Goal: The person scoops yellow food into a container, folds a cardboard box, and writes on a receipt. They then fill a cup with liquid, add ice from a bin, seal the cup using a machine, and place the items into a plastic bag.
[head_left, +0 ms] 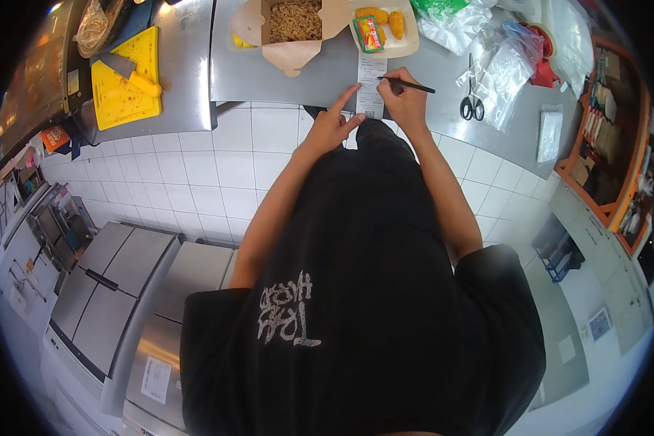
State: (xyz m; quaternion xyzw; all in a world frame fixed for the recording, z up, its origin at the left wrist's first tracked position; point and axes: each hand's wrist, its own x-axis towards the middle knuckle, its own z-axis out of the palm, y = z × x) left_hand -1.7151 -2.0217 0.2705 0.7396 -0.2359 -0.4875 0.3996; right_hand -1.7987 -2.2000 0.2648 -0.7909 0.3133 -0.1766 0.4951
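A printed paper receipt lies on the steel counter, its lower end near the front edge. My left hand has its index finger and thumb spread apart, both tips touching the left side of the receipt. In my right hand is a slim black pen, its tip at the printed lines. Just beyond the paper stands an open carton with breaded golden pieces and a green-and-red sauce packet. Left of it, a larger open carton is filled with brown rice or a similar grain.
Black scissors and clear plastic bags lie to the right, beside a red tape dispenser. On the left are a yellow cutting board and a yellow-handled scraper. Steel cabinets stand behind me.
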